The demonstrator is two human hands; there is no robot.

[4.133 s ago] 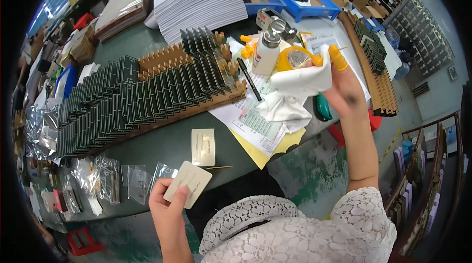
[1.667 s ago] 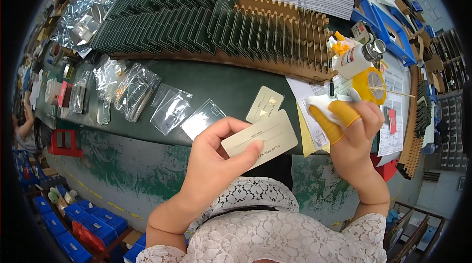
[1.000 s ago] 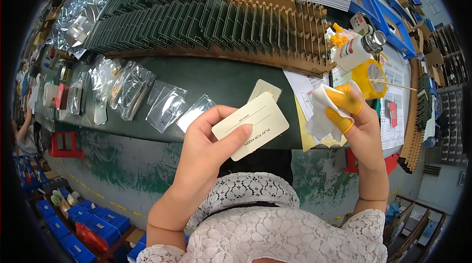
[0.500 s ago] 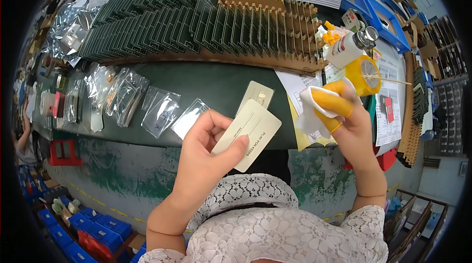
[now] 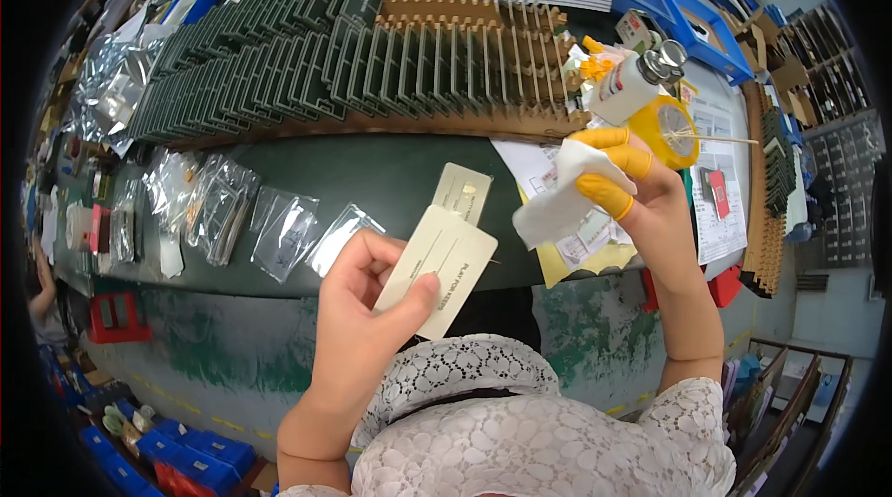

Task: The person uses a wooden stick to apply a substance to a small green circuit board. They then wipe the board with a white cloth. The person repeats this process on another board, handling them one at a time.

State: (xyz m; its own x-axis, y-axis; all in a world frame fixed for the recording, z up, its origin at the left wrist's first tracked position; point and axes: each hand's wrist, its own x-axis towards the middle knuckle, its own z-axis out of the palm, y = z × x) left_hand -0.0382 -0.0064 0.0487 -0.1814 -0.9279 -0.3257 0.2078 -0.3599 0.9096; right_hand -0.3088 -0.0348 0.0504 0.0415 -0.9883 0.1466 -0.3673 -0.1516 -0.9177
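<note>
My left hand (image 5: 372, 311) grips a cream card (image 5: 444, 265) with rounded corners, thumb across its printed face. Partly hidden behind that card is a second cream card (image 5: 463, 189); whether the two touch I cannot tell. To the right, my right hand (image 5: 641, 190) wears yellow finger cots and pinches a white cloth (image 5: 567, 195), which hangs down on its left side, apart from the cards. Clear plastic sleeves (image 5: 283, 232) lie on the green table to the left of my left hand.
A long brown slotted rack (image 5: 390, 127) full of dark green cards runs across the table. At its right end are a white bottle (image 5: 623, 93) with a metal top and a yellow tape roll (image 5: 671, 130) with thin sticks. Paper sheets (image 5: 720, 228) and blue trays (image 5: 701, 32) lie right.
The white cloth has spread out and reaches further left, nearer the cards. My left hand still holds the card. The whole view has shifted, so the table appears further left.
</note>
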